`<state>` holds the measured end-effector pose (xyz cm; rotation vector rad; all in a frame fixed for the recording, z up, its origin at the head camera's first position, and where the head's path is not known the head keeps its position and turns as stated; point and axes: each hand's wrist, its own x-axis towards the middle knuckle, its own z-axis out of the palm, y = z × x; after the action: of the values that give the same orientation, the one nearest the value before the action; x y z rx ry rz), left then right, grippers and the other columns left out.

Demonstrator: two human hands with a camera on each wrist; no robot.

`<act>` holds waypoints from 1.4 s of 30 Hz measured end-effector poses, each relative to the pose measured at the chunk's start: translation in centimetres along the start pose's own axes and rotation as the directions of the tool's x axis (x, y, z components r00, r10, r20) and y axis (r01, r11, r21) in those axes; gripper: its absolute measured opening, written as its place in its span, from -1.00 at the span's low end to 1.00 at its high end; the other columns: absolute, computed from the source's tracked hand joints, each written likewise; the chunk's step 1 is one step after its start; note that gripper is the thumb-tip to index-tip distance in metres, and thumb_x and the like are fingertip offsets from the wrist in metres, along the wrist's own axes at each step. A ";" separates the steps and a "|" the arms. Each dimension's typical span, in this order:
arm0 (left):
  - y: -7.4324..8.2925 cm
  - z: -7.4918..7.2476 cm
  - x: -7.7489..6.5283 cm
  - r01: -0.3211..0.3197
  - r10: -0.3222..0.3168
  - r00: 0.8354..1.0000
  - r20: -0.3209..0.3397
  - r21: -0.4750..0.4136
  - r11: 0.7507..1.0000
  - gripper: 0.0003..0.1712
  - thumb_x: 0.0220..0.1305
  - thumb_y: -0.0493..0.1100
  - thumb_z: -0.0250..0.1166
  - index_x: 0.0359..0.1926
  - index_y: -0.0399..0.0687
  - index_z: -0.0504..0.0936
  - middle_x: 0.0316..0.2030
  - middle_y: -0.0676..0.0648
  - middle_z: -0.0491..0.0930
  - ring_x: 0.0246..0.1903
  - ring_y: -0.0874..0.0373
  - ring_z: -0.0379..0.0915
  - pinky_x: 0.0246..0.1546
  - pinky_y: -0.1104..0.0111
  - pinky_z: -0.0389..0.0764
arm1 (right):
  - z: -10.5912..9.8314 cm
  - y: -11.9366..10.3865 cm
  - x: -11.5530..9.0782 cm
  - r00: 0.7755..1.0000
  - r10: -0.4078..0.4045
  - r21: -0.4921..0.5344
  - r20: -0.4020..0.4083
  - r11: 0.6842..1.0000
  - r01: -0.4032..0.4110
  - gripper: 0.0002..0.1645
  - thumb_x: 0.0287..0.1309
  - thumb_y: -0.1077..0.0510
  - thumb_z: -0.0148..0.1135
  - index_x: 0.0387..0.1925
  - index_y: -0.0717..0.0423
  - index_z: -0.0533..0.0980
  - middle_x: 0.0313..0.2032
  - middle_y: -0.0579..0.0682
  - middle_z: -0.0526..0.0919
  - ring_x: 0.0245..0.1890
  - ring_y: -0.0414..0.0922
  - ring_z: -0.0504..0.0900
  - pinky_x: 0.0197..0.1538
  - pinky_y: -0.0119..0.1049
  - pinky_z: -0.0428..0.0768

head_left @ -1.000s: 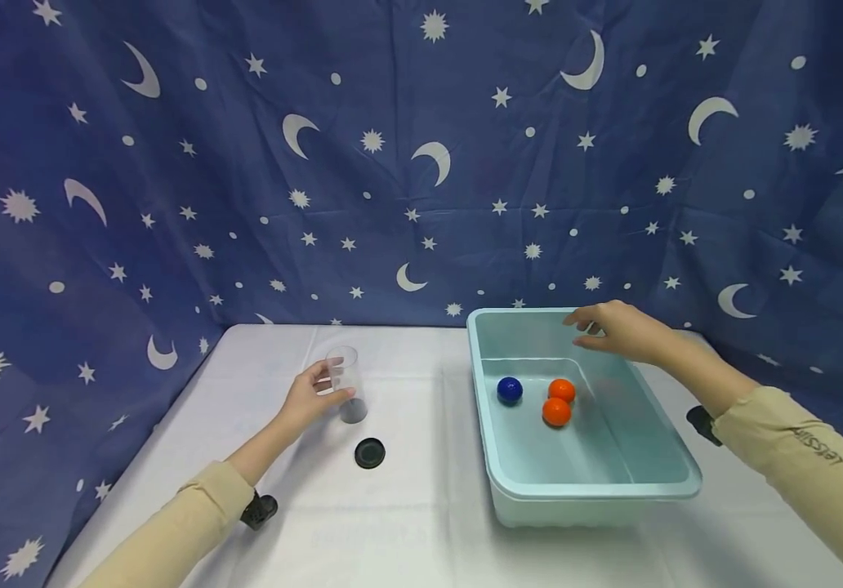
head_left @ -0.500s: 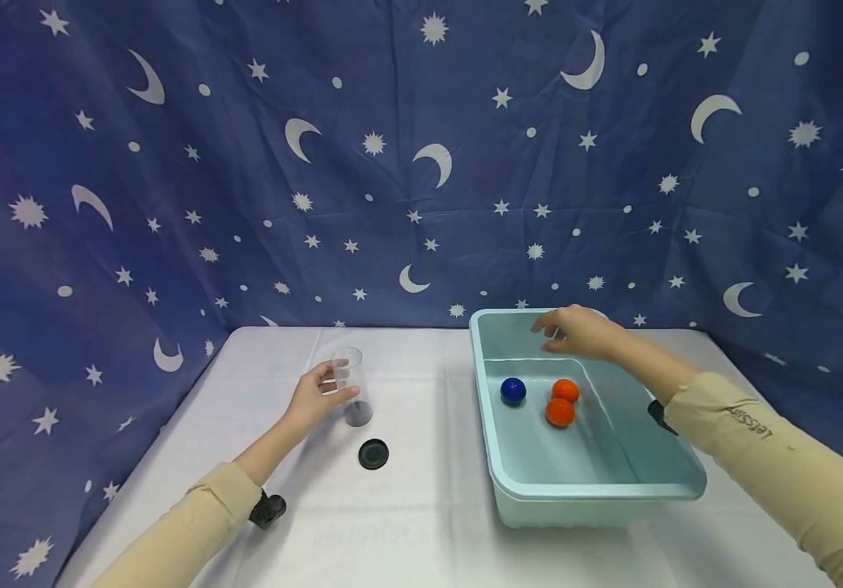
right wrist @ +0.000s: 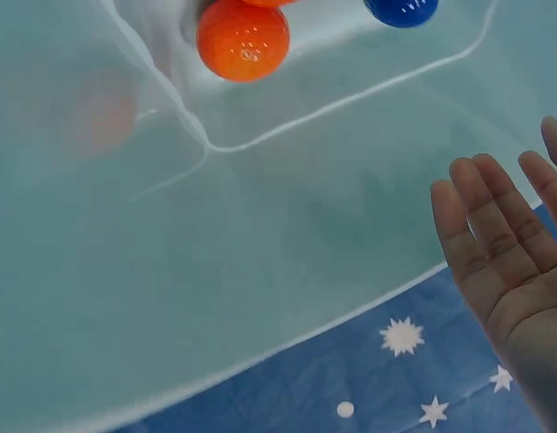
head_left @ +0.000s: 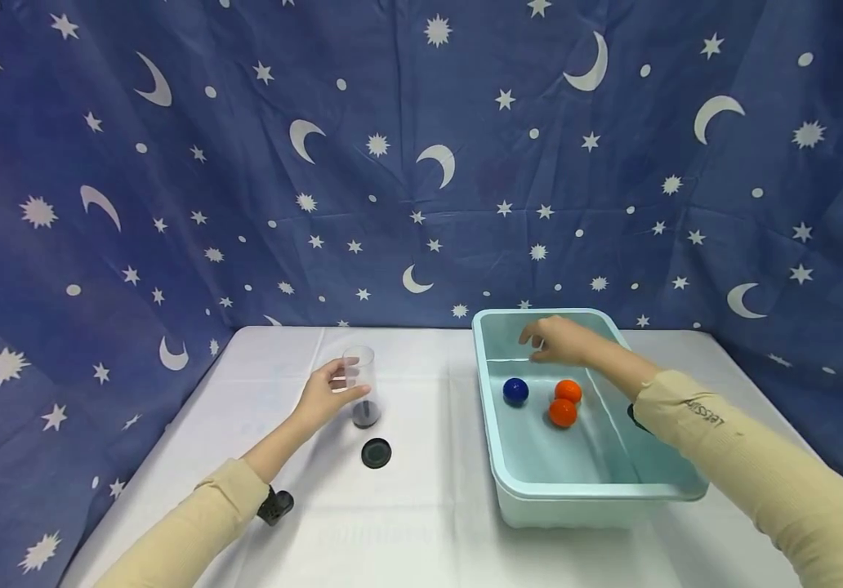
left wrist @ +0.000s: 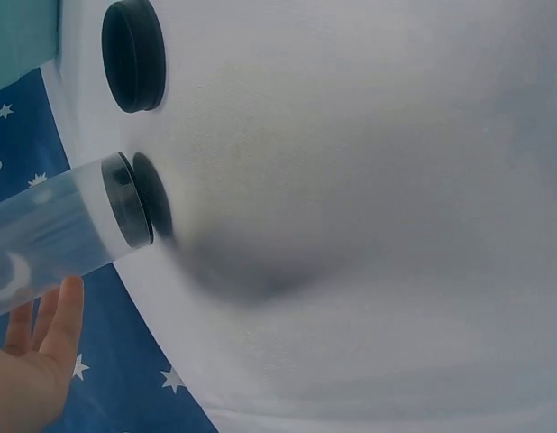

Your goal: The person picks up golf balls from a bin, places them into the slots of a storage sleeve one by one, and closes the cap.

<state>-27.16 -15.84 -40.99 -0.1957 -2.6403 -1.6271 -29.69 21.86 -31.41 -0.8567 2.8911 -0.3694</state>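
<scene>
Tub (head_left: 590,491) holding three balls (head_left: 515,392), right hand (head_left: 557,340) relaxed above, left hand (head_left: 326,398) gripping seemingly capped tube (left wrist: 58,224)

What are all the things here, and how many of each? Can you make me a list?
Table: 1, white, under the other things
Curtain: count can't be told, dark blue with white moons, stars and dots, behind and beside the table
Bin: 1, pale blue-green, on the table's right side
Blue ball: 1, blue, in the bin
Orange balls: 2, orange, in the bin, right of the blue one
Lid: 1, black, on the table, left of the bin
Tube: 1, clear with a dark bottom, just beyond the lid
Sleeves: 2, cream, on the forearms
Left hand: 1, bare, gripping the tube
Right hand: 1, bare, over the bin's far end
</scene>
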 end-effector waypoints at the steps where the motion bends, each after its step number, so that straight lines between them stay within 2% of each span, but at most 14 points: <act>1: 0.1 0.0 0.1 -0.002 0.002 1.000 -0.001 0.002 1.000 -0.36 0.13 -0.20 0.36 0.22 -0.26 0.39 0.04 -0.32 0.49 0.04 -0.19 0.48 0.01 0.18 0.60 | 0.2 0.0 0.1 1.000 -0.007 -0.001 -0.004 1.000 0.007 -0.68 -0.02 0.37 0.31 -0.15 0.37 0.57 -0.28 0.27 0.68 -0.29 0.06 0.66 -0.18 -0.16 0.68; 9: 0.8 0.5 0.3 -0.044 0.045 0.999 -0.021 0.037 0.998 -0.36 0.09 -0.19 0.39 0.22 -0.15 0.42 0.04 -0.28 0.51 0.03 -0.17 0.49 -0.03 0.18 0.61 | 1.1 0.3 0.7 0.999 -0.043 0.069 0.008 0.997 0.043 -0.67 -0.07 0.41 0.31 -0.17 0.44 0.55 -0.28 0.33 0.66 -0.30 0.09 0.67 -0.17 -0.15 0.67; 14: 1.5 1.0 0.2 -0.071 0.073 0.996 -0.042 0.042 0.997 -0.36 0.07 -0.20 0.41 0.21 -0.10 0.44 0.04 -0.27 0.52 0.01 -0.16 0.50 -0.03 0.14 0.61 | 1.9 0.6 1.4 0.999 -0.027 0.093 0.033 0.995 0.024 -0.67 -0.06 0.40 0.32 -0.17 0.42 0.56 -0.28 0.32 0.66 -0.29 0.06 0.65 -0.14 -0.15 0.66; 21: 2.4 1.7 0.3 -0.117 0.116 0.991 -0.063 -0.018 0.993 -0.37 0.05 -0.21 0.42 0.19 -0.11 0.47 0.01 -0.30 0.52 -0.02 -0.14 0.48 0.03 0.10 0.56 | 3.5 0.8 2.3 0.998 0.013 0.099 0.068 0.995 -0.020 -0.67 -0.05 0.36 0.34 -0.16 0.34 0.59 -0.22 0.25 0.67 -0.24 0.03 0.64 -0.09 -0.17 0.65; 27: 2.9 2.5 -0.1 -0.151 0.148 0.987 -0.058 -0.045 0.988 -0.36 0.02 -0.24 0.44 0.18 -0.13 0.48 0.01 -0.27 0.51 -0.01 -0.12 0.43 0.06 0.04 0.52 | 4.4 0.5 2.7 0.996 0.025 0.089 0.081 0.996 -0.032 -0.68 -0.08 0.35 0.38 -0.19 0.33 0.60 -0.25 0.25 0.66 -0.28 -0.01 0.61 -0.18 -0.24 0.66; 34: 3.5 3.3 -0.5 -0.195 0.194 0.980 -0.049 -0.026 0.980 -0.35 -0.01 -0.23 0.46 0.17 -0.10 0.49 -0.01 -0.23 0.52 -0.06 -0.06 0.42 0.00 0.10 0.54 | 5.1 0.5 2.9 0.995 0.056 0.079 0.088 0.995 -0.063 -0.68 -0.08 0.35 0.39 -0.19 0.32 0.61 -0.27 0.23 0.66 -0.28 -0.02 0.59 -0.19 -0.24 0.66; 42: 4.0 3.8 -0.6 -0.222 0.222 0.973 -0.059 0.007 0.975 -0.34 -0.03 -0.21 0.47 0.17 -0.05 0.51 -0.11 -0.18 0.52 -0.16 0.02 0.39 -0.15 0.30 0.49 | 5.8 0.5 3.4 0.992 0.069 0.044 0.107 0.996 -0.074 -0.66 -0.09 0.32 0.42 -0.18 0.31 0.61 -0.28 0.20 0.67 -0.30 -0.04 0.58 -0.12 -0.21 0.65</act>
<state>-25.91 -10.73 -39.23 -0.4198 -2.4713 -1.5359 -31.82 19.20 -37.28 -0.7397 2.7947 -0.3737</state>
